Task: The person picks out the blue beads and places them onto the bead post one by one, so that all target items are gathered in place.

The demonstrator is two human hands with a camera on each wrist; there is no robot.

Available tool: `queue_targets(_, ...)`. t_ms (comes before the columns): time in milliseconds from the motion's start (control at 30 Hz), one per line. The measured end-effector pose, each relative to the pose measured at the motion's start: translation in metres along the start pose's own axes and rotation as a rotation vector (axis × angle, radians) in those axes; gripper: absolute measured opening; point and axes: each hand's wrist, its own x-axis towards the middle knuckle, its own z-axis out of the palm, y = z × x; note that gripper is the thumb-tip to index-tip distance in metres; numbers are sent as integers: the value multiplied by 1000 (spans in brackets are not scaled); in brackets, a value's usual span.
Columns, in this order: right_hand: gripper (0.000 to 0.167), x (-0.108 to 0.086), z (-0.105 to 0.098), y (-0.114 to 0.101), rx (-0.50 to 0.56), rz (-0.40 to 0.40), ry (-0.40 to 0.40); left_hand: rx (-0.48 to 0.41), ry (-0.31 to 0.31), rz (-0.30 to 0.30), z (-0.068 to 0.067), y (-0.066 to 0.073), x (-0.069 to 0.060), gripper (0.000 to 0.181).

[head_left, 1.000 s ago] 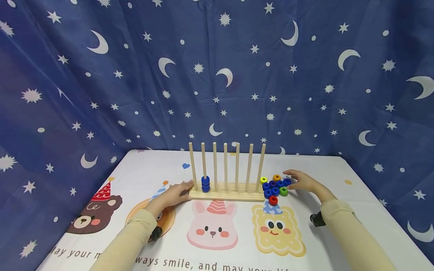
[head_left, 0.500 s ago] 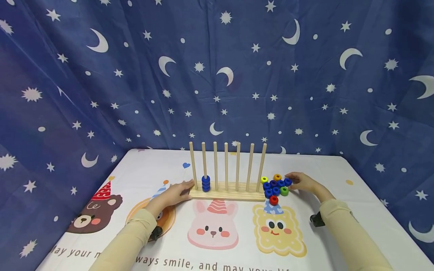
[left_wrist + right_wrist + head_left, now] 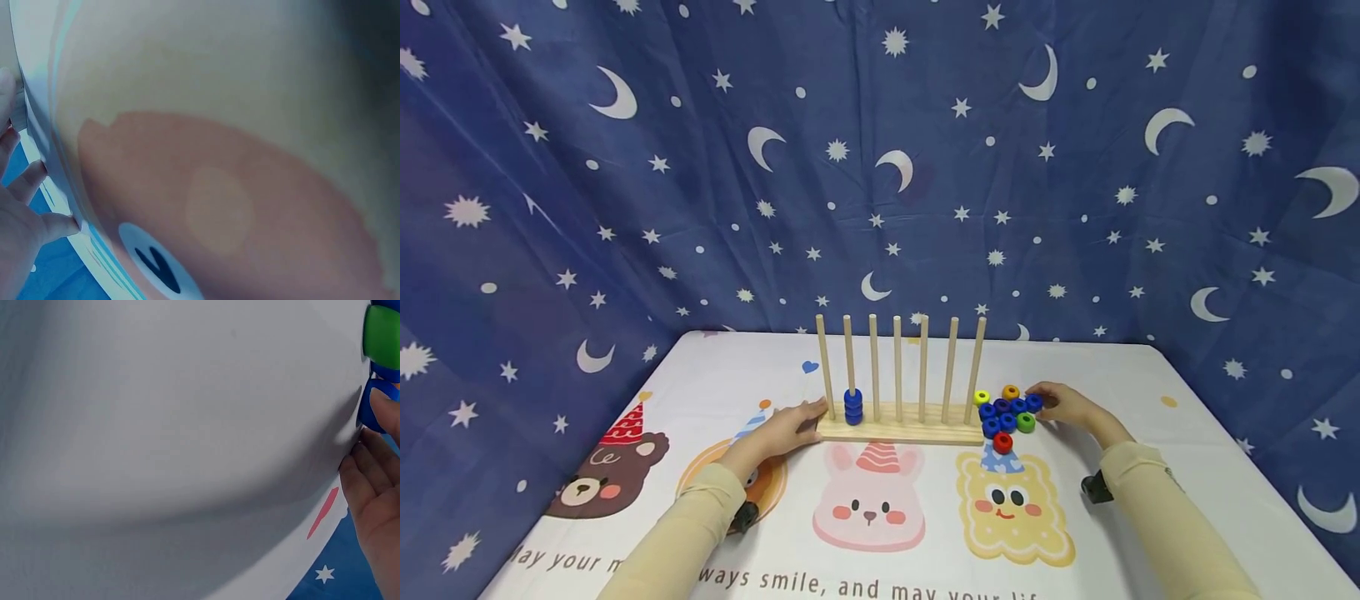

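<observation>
Head: 7 cylindrical wooden pegs [image 3: 898, 367]

Table, white printed cloth [image 3: 1097, 367] on top. Wooden peg rack [image 3: 899, 432] standing directly on cloth. Loose rings lying in cluster just right of rack: yellow ring [image 3: 982, 402] nearest rack's right end, orange ring [image 3: 1011, 397], several blue rings [image 3: 1007, 427], green ring [image 3: 1026, 429] farther right of rack, red ring [image 3: 1003, 449] near rack's front right corner. Rabbit print [image 3: 870, 500] before rack; bear print [image 3: 613, 479] well left of rack; biscuit print [image 3: 1017, 521] before rack's right end.
</observation>
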Motion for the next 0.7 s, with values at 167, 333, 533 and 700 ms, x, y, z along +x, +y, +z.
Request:
queue_targets(167,36,1,-1,-2,10,13,4,7,-5,7,-1,-2,0,60)
queue_targets(333,27,-1,0,-3,-19,-11,21,3,5,5,-1,-2,0,59)
queue_targets(533,21,-3,4,-1,-76,-68,66,-4,9,0,-1,-1,0,59)
queue_targets(700,23,-4,6,3,-100,-56,95,3,4,0,0,-1,1,59)
